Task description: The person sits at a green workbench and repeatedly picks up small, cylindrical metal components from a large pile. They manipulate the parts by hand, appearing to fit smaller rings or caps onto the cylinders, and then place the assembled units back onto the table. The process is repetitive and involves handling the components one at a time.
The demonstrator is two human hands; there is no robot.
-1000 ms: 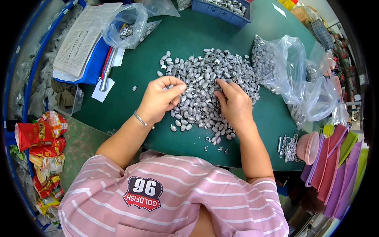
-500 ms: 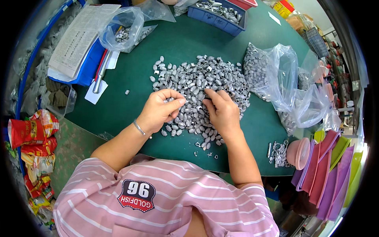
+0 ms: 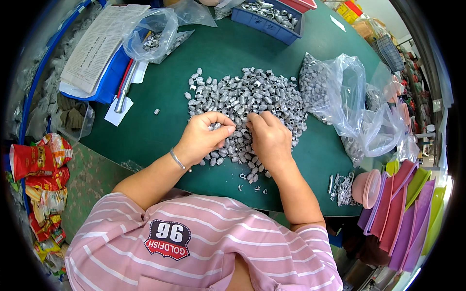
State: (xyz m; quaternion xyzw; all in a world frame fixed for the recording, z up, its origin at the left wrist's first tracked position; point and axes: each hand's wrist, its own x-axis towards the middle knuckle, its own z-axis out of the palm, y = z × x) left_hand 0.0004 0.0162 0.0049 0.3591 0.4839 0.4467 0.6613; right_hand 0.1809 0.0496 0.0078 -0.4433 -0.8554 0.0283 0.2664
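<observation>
A broad heap of small grey barrel-shaped metal pieces [image 3: 228, 92] lies on the green table, and both my hands are over its near side. Thumb and forefinger of my left hand [image 3: 206, 136] are pinched together, the other fingers curled under; whatever sits between the tips is too small to make out. Just to the right, my right hand [image 3: 271, 143] is closed too, its thumb and fingertips drawn together close to the left fingertips. Whether a piece is held there is hidden. A small gap separates the two hands.
Clear plastic bags [image 3: 347, 97] of grey pieces stand to the right. Small metal bits [image 3: 344, 189] lie beside pink bowls [image 3: 366, 188] at the near right. A blue bin [image 3: 267, 23] is at the back; newspaper [image 3: 99, 48] and a screwdriver-like tool [image 3: 124, 89] are at left.
My left hand has shifted slightly to the right. My right hand has moved a little left, and its thumb and fingers have closed together.
</observation>
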